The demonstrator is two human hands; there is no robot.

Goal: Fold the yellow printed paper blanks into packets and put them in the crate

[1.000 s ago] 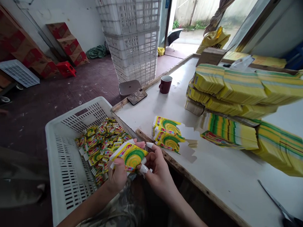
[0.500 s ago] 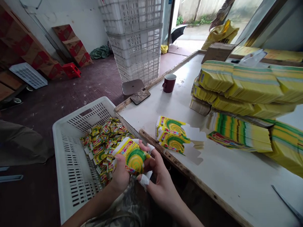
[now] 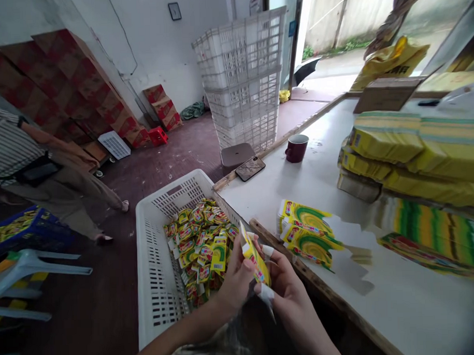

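Between my two hands is a small yellow and green printed carton [image 3: 256,258], tilted on edge over the rim of a white crate. My left hand [image 3: 236,281] is closed on its near left side. On the other side my right hand [image 3: 281,279] pinches it, with white tape on the thumb and a fingertip. Small packed yellow and red boxes [image 3: 200,246] fill much of the white slatted crate [image 3: 147,268] to the left. Flat unfolded cartons [image 3: 307,232] lie stacked on the table just right of my hands.
The white table [image 3: 381,312] has a wooden edge and carries a dark red mug [image 3: 297,148], a phone [image 3: 250,168] and tall stacks of flat cartons [image 3: 391,146]. Beyond stand stacked white crates [image 3: 243,84]. A person [image 3: 45,153] stands left near a blue crate [image 3: 48,233] and a plastic stool [image 3: 26,267].
The view has swung left, bringing the person, blue crate and stool into sight. The carton in my hands has turned from its broad face showing to nearly edge-on.
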